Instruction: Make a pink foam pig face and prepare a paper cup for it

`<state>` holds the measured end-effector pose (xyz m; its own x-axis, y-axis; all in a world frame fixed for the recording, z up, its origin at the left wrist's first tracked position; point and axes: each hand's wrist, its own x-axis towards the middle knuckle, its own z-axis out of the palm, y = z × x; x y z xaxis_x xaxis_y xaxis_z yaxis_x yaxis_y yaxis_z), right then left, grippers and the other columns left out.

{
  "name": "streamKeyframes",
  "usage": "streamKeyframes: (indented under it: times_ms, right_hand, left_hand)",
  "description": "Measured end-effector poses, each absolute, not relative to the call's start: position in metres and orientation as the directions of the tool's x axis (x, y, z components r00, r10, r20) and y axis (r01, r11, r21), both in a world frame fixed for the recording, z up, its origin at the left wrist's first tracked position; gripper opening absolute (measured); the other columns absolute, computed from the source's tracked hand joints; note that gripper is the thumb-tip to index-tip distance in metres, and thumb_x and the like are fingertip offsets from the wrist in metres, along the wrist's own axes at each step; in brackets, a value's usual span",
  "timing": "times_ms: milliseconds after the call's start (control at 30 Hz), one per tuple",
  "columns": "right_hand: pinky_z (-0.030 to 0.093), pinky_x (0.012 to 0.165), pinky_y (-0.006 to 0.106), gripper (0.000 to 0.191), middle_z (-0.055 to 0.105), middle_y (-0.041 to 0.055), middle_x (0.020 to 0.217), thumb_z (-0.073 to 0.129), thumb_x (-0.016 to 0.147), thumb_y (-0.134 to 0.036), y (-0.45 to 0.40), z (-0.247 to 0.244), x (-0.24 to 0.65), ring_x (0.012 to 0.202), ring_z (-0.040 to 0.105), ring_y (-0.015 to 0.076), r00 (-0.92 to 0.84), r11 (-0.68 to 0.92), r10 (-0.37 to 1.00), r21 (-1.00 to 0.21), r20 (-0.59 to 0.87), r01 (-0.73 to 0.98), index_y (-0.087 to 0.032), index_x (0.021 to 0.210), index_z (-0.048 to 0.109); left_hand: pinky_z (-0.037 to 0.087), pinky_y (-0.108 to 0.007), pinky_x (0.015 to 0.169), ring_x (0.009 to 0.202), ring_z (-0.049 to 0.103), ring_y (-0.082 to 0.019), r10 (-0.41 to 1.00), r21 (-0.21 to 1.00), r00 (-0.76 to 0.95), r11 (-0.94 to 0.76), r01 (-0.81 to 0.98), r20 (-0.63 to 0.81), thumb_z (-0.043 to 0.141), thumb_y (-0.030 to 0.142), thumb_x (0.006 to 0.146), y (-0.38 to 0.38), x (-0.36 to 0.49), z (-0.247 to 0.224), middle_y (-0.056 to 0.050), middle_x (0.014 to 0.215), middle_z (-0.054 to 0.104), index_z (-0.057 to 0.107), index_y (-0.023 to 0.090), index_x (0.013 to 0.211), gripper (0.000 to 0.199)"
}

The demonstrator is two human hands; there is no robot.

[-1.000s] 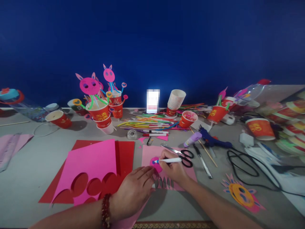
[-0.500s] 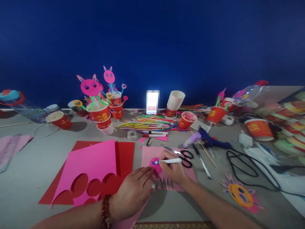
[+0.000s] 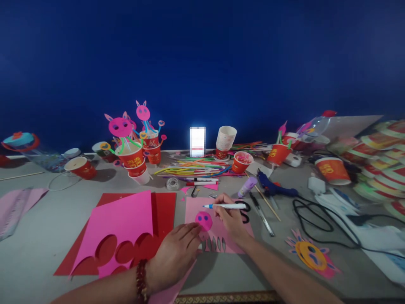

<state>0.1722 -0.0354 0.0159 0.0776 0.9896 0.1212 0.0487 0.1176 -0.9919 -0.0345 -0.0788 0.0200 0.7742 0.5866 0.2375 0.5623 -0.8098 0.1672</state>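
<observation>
My right hand (image 3: 229,219) pinches a white marker (image 3: 232,206) with a blue tip, held just above a small bright pink paper circle (image 3: 206,225). Two dark blue spots mark that circle. My left hand (image 3: 175,253) lies flat, fingertips touching the circle's lower left edge. Under both is a light pink sheet (image 3: 191,207) with several leaf-shaped holes cut along its lower part. Black-handled scissors (image 3: 244,218) lie partly hidden behind my right hand.
Left lie a bright pink sheet (image 3: 126,215) with round holes and red sheets (image 3: 166,211). Coloured sticks (image 3: 196,166), red paper cups (image 3: 129,158) and a tape roll (image 3: 172,183) are at the back. Right are a glue gun (image 3: 275,188), its cable and a yellow-pink paper figure (image 3: 311,255).
The marker has lifted off the pink circle, and my right hand has risen slightly. A second blue spot now shows on the circle. The whole view has shifted a little.
</observation>
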Motion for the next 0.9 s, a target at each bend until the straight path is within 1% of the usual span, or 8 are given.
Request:
streamKeyframes:
  times_ms: [200, 267, 367, 467, 533, 633, 733, 900]
  right_hand:
    - [0.037, 0.051, 0.025, 0.010, 0.048, -0.0050, 0.061, 0.057, 0.082, -0.029, -0.037, 0.016, 0.173, 0.054, 0.045, 0.0132, 0.057, 0.177, 0.983, -0.984, 0.177, 0.006, -0.023, 0.076, 0.051]
    - [0.038, 0.053, 0.025, 0.013, 0.049, -0.0049, 0.061, 0.057, 0.084, -0.032, -0.038, 0.017, 0.175, 0.055, 0.047, 0.0133, 0.018, 0.209, 0.978, -0.978, 0.209, -0.004, -0.023, 0.076, 0.051]
    - [0.038, 0.053, 0.025, 0.018, 0.050, -0.0045, 0.060, 0.058, 0.086, -0.034, -0.043, 0.021, 0.180, 0.055, 0.047, 0.0131, -0.042, 0.247, 0.969, -0.969, 0.245, 0.024, -0.022, 0.073, 0.052]
    - [0.035, 0.051, 0.024, 0.021, 0.051, -0.0045, 0.059, 0.058, 0.088, -0.035, -0.048, 0.028, 0.184, 0.053, 0.046, 0.0122, -0.032, 0.277, 0.960, -0.960, 0.276, 0.024, -0.022, 0.072, 0.053]
    - [0.036, 0.051, 0.024, 0.023, 0.051, -0.0047, 0.058, 0.058, 0.089, -0.036, -0.051, 0.033, 0.187, 0.052, 0.046, 0.0119, -0.005, 0.290, 0.957, -0.957, 0.290, -0.010, -0.022, 0.072, 0.053]
    - [0.034, 0.048, 0.024, 0.024, 0.051, -0.0048, 0.056, 0.059, 0.088, -0.039, -0.055, 0.040, 0.189, 0.050, 0.044, 0.0113, 0.017, 0.282, 0.959, -0.955, 0.282, -0.092, -0.022, 0.073, 0.052]
    - [0.031, 0.046, 0.024, 0.025, 0.050, -0.0052, 0.054, 0.059, 0.088, -0.040, -0.058, 0.045, 0.190, 0.047, 0.040, 0.0105, -0.004, 0.251, 0.967, -0.955, 0.255, -0.157, -0.022, 0.073, 0.051]
    - [0.033, 0.048, 0.024, 0.024, 0.052, -0.0045, 0.057, 0.061, 0.087, -0.040, -0.060, 0.046, 0.189, 0.050, 0.043, 0.0109, -0.052, 0.264, 0.960, -0.953, 0.274, -0.146, -0.022, 0.074, 0.053]
  left_hand:
    - [0.050, -0.040, 0.096, 0.113, 0.060, -0.024, 0.584, 0.089, 0.792, -0.811, 0.578, 0.180, 0.053, 0.019, 0.094, -0.080, -0.030, 0.024, -0.009, 0.124, 0.066, 0.061, 0.016, 0.113, 0.021]
    - [0.049, -0.039, 0.099, 0.113, 0.060, -0.022, 0.553, 0.111, 0.815, -0.833, 0.541, 0.174, 0.051, 0.014, 0.094, -0.078, -0.031, 0.031, -0.009, 0.123, 0.067, 0.062, 0.017, 0.110, 0.020]
    - [0.050, -0.033, 0.099, 0.112, 0.062, -0.018, 0.607, 0.269, 0.769, -0.789, 0.552, 0.202, 0.043, 0.014, 0.097, -0.072, -0.035, 0.044, -0.007, 0.123, 0.067, 0.060, 0.018, 0.118, 0.027]
    - [0.054, -0.030, 0.091, 0.105, 0.066, -0.018, 0.748, 0.484, 0.636, -0.635, 0.602, 0.190, 0.037, 0.027, 0.101, -0.061, -0.037, 0.054, -0.007, 0.117, 0.069, 0.058, 0.020, 0.123, 0.031]
    - [0.054, -0.029, 0.086, 0.098, 0.068, -0.018, 0.800, 0.616, 0.574, -0.545, 0.570, 0.176, 0.033, 0.033, 0.103, -0.054, -0.034, 0.058, -0.006, 0.108, 0.072, 0.062, 0.019, 0.117, 0.035]
    - [0.053, -0.028, 0.083, 0.090, 0.067, -0.017, 0.826, 0.777, 0.539, -0.447, 0.444, 0.167, 0.030, 0.039, 0.103, -0.046, -0.026, 0.058, -0.006, 0.096, 0.072, 0.065, 0.017, 0.104, 0.042]
    - [0.052, -0.029, 0.083, 0.090, 0.066, -0.017, 0.827, 0.857, 0.543, -0.379, 0.349, 0.145, 0.034, 0.044, 0.102, -0.044, -0.017, 0.057, -0.006, 0.095, 0.071, 0.065, 0.016, 0.101, 0.042]
    - [0.050, -0.030, 0.084, 0.090, 0.064, -0.018, 0.802, 0.856, 0.584, -0.384, 0.346, 0.124, 0.037, 0.046, 0.101, -0.044, -0.008, 0.057, -0.007, 0.098, 0.070, 0.064, 0.015, 0.104, 0.042]
